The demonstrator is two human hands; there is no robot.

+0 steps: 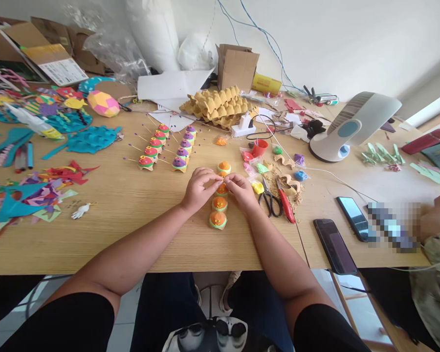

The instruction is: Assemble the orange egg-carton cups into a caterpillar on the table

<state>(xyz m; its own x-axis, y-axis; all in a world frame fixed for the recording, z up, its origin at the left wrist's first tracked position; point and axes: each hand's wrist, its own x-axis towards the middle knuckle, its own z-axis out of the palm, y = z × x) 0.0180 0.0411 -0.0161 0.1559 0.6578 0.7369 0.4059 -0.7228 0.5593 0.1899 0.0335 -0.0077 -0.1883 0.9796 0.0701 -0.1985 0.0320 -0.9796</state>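
Observation:
In front of me stands a strip of egg-carton cups (218,219) covered in orange and pale green clay, several bumps in a row, the nearer ones with small faces. My left hand (201,188) is at its left side, thumb and fingertips pinched together over the row. From the right, my right hand (241,190) meets it, also pinched, fingertips almost touching the left ones. Whatever lies between the fingertips is too small to make out. The hands partly cover the middle bumps. Beyond to the left stand a red and green strip (150,151) and a purple strip (182,152), with pins sticking out.
Right of my hands lie black scissors (269,199), a red-handled cutter (286,203) and bags of coloured clay (261,167). Farther off are egg trays (220,105) and a white fan (346,128). Phones (335,247) lie near another person's arm (438,220). Paper scraps (40,195) cover the left.

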